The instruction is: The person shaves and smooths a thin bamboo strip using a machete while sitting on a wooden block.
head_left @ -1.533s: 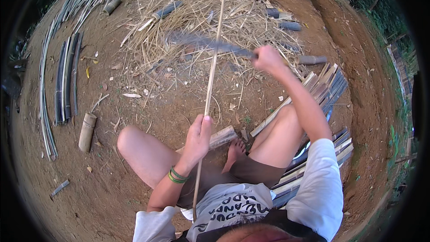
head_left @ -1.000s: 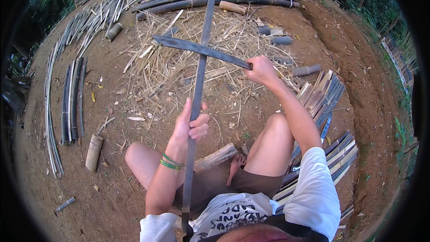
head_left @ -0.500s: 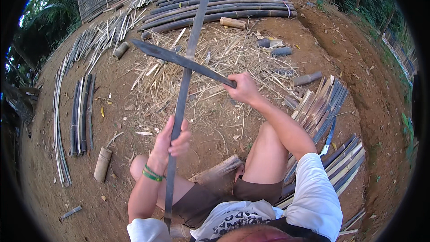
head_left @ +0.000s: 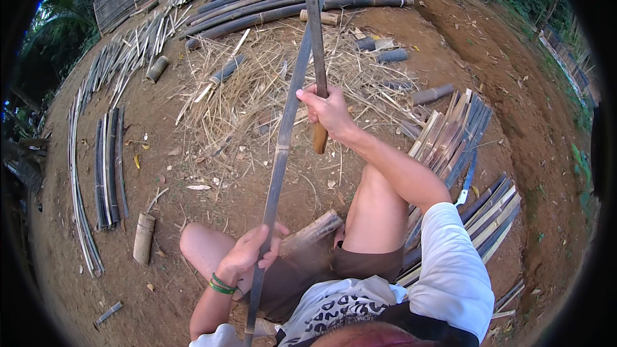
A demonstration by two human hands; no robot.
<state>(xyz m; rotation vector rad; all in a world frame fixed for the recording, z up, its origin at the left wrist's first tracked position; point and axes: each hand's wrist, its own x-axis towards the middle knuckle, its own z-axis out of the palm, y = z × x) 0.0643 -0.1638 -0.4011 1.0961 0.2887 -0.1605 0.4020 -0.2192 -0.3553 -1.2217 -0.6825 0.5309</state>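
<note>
My left hand [head_left: 252,249] is closed around the lower part of a long, dark-skinned bamboo strip [head_left: 281,148], which slants up and away from my lap. In my right hand [head_left: 331,112] is a machete [head_left: 315,19] with a long dark blade pointing away from me. Its wooden handle end [head_left: 319,138] sticks out below my fist. The thumb side of that hand is at the strip's edge; whether it pinches the strip I cannot tell. Higher up, blade and strip cross in view.
Bamboo shavings [head_left: 238,103] litter the ground ahead. Split bamboo bundles [head_left: 450,135] and a blue saw [head_left: 468,180] lie at my right. Whole bamboo poles [head_left: 289,6] are stacked at the back. More strips [head_left: 110,167] and a short bamboo piece [head_left: 144,238] lie left; another bamboo section [head_left: 312,231] rests between my legs.
The machete has swung from lying across the strip, tip left, to pointing away from me. My left hand has moved down toward my lap, and my right hand has come closer to the strip.
</note>
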